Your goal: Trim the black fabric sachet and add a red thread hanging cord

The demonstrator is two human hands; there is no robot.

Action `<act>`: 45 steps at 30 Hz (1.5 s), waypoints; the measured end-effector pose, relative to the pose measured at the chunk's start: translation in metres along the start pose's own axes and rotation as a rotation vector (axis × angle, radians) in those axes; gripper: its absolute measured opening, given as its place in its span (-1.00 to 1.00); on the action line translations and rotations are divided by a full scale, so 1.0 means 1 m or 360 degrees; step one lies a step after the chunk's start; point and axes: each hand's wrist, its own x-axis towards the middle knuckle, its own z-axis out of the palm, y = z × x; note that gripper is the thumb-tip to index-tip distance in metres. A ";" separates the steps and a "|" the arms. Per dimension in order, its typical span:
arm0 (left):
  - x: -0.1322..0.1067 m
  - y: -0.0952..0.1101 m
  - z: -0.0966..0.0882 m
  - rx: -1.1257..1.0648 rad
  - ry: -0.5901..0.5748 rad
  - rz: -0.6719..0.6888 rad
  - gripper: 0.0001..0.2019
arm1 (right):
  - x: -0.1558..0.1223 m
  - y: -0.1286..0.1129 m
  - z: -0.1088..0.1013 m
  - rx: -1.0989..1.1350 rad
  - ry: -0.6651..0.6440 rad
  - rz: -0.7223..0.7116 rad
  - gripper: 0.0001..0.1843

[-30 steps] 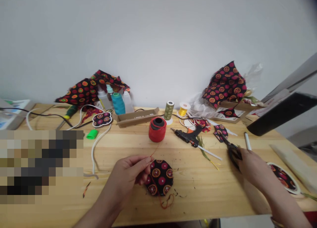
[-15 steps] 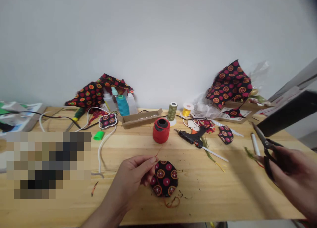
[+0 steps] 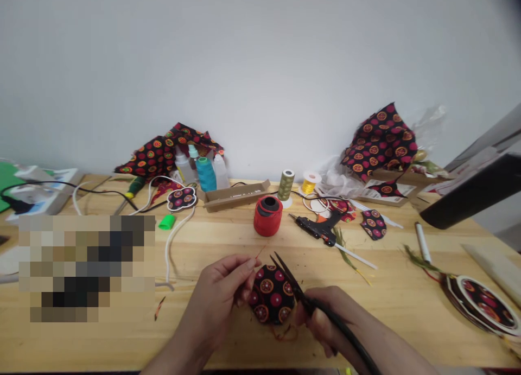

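Note:
Between thumb and fingertips, my left hand pinches a thin red thread whose free end points up toward the red thread spool. Under and beside those fingers lies a round, black patterned fabric piece on the table, with a loop of orange-red thread at its lower edge. My right hand grips black-handled scissors. Their blades are slightly apart and sit over the right edge of the fabric piece, a short way right of the thread.
Behind stand an olive thread spool, a yellow spool and a long cardboard tray. A black glue gun lies right of the red spool. Fabric-covered round pieces and a white marker lie at right. Blurred blocks cover the left.
My right hand has brought the scissors from the far right to beside my left hand, uncovering the round pieces at right. My left hand still pinches the thread.

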 end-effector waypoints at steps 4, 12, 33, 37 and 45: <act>0.000 0.001 0.001 0.0044 -0.0058 0.0039 -0.85 | 0.010 -0.006 -0.002 -0.0041 -0.0175 0.0035 -0.37; -0.003 -0.004 0.002 0.0216 -0.0155 0.0064 -0.78 | 0.029 0.005 0.009 0.0193 -0.0188 -0.0066 -0.35; -0.006 0.003 0.005 0.0323 -0.0175 0.0128 -0.75 | 0.034 -0.001 0.004 0.0475 -0.0267 0.0000 -0.43; -0.005 0.003 0.005 0.0344 -0.0175 0.0143 -0.74 | 0.035 -0.002 0.004 0.0542 -0.0249 0.0035 -0.52; -0.005 0.002 0.005 0.0352 -0.0178 0.0172 -0.72 | 0.037 0.003 0.007 0.0481 -0.0117 0.0109 -0.63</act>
